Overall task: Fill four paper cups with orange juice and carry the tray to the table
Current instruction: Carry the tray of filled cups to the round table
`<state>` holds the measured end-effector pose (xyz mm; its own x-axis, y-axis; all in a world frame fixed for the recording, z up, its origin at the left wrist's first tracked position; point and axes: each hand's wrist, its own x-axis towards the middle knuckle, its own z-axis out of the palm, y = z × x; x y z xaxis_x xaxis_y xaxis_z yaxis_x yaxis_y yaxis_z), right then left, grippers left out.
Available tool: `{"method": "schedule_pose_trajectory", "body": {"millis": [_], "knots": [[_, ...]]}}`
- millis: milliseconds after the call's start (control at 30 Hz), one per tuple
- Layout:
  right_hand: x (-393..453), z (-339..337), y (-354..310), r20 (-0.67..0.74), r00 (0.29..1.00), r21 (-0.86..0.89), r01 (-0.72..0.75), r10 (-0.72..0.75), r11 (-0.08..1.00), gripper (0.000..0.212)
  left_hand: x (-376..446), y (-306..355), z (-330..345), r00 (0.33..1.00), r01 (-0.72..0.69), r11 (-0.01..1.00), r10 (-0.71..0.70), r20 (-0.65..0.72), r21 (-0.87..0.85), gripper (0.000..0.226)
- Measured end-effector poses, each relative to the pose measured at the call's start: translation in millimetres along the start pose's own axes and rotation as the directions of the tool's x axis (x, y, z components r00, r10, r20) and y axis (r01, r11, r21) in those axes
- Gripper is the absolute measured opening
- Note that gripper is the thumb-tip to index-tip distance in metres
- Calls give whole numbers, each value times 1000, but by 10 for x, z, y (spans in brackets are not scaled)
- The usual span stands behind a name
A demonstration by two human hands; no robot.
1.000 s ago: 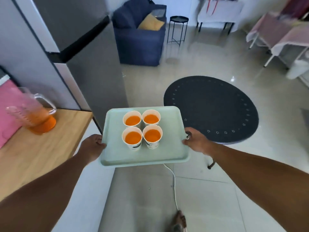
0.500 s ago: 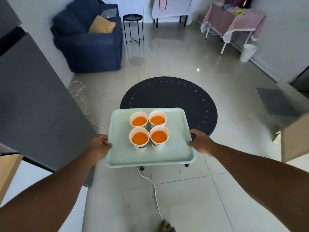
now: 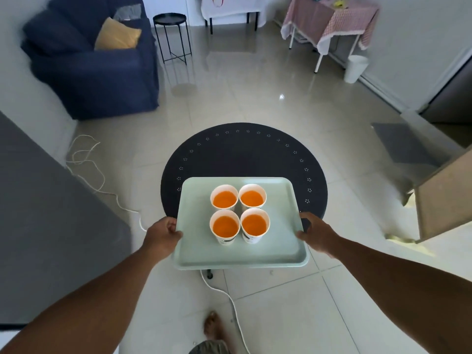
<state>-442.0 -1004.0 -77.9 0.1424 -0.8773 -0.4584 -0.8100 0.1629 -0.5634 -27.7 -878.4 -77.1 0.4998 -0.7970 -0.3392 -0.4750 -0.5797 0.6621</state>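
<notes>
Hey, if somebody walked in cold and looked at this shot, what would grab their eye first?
Four paper cups of bright orange juice, clustered two by two on a pale green tray, centre frame. The left hand and right hand grip its side edges, above a round dark rug on pale tiles.

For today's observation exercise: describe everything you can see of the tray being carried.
The tray is pale mint green, rectangular with rounded corners and a low raised rim; it looks like smooth plastic. It is held roughly level in the air above the tiled floor and the near edge of a dark round rug. The left hand grips its left edge, the right hand its right edge. Four paper cups of orange juice stand upright on it in a tight square, towards the middle.
</notes>
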Motion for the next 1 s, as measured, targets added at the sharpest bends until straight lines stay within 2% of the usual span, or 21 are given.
{"method": "schedule_pose_trajectory", "body": {"millis": [200, 533, 1000], "knots": [[300, -37, -221, -20, 997, 85, -69, 70, 994, 54, 589, 187, 7, 999, 2, 999, -4, 42, 40, 19], [1010, -166, -278, -20, 996, 18, -87, 88, 996, 61, 1285, 518, 210, 998, -4, 994, -3, 66, 105, 17], [1964, -305, -273, 55, 996, -4, -65, 65, 998, 61, 1949, 810, 555, 992, 114, 987, -120, 48, 116, 20]]}}
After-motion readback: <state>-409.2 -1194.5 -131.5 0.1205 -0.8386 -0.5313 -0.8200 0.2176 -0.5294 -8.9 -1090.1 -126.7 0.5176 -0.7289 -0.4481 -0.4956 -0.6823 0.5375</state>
